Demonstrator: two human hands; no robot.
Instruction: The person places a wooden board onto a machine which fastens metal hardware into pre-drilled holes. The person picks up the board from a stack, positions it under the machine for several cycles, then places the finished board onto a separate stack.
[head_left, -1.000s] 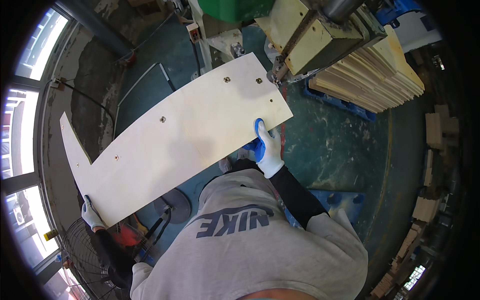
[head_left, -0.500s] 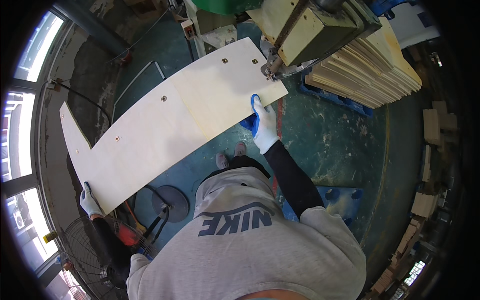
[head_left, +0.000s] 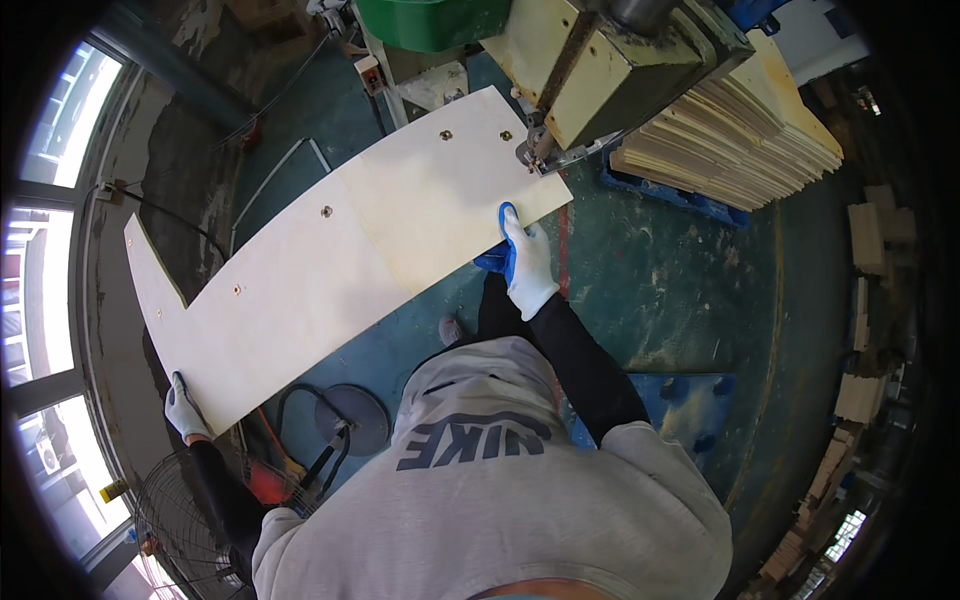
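A long pale plywood panel (head_left: 300,270) with a curved far edge and a notch at its left end spans the space before me. Several metal inserts sit in its face. My left hand (head_left: 184,408), in a white glove with a blue palm, grips the panel's near left corner, thumb on top. Gloved the same way, my right hand (head_left: 525,260) holds the near edge close to the right end, fingers underneath. The panel's right end lies at the working head of a beige machine (head_left: 620,90); whether the two touch, I cannot tell.
Behind the machine, a stack of plywood panels (head_left: 730,130) rests on a blue pallet. A green bin (head_left: 430,22) is at the far side. On the near left are a wire-caged fan (head_left: 185,520) and a round base (head_left: 352,413) with cables. Windows line the left wall.
The panel's right end and my right hand have shifted slightly nearer to me and left. One shoe that showed beneath me is now hidden. Both hands keep their grip.
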